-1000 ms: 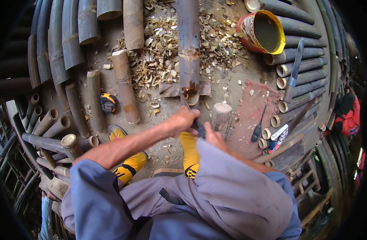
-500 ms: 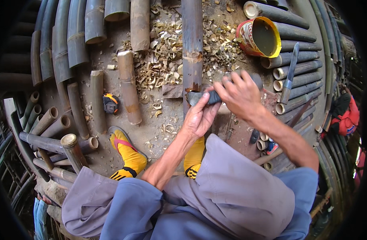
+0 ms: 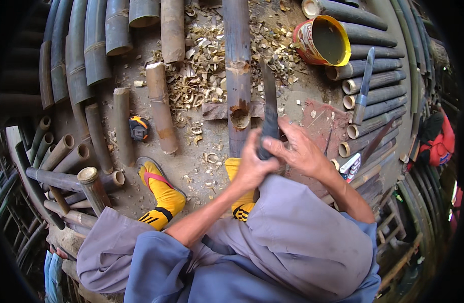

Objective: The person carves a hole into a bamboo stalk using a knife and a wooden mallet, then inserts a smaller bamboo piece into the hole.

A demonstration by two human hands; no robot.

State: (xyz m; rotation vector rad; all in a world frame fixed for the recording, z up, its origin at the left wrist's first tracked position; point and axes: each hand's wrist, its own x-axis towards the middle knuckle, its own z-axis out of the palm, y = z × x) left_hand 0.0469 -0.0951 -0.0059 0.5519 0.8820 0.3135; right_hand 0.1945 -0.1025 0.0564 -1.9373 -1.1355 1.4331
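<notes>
My left hand (image 3: 254,159) is wrapped round the lower end of the dark handle of a knife (image 3: 270,93). Its dark blade stands up and away from me, slightly blurred. My right hand (image 3: 300,151) is closed against the handle from the right, its thumb laid on it; its other fingers are partly hidden. Just left of the blade lies a long bamboo pole (image 3: 237,45) with a notch cut into its upper side. A reddish block (image 3: 215,111) lies crosswise under the pole.
A yellow-rimmed bucket (image 3: 298,43) of murky liquid stands at the far right on bamboo lengths. A second knife (image 3: 364,86) lies there. Shavings (image 3: 196,76) cover the floor beyond. A tape measure (image 3: 139,129) is left, near my sandalled foot (image 3: 161,184).
The knife has swung from lying across the pole to pointing away from me, right of it. Both hands have drawn nearer to me, uncovering the pole's notch.
</notes>
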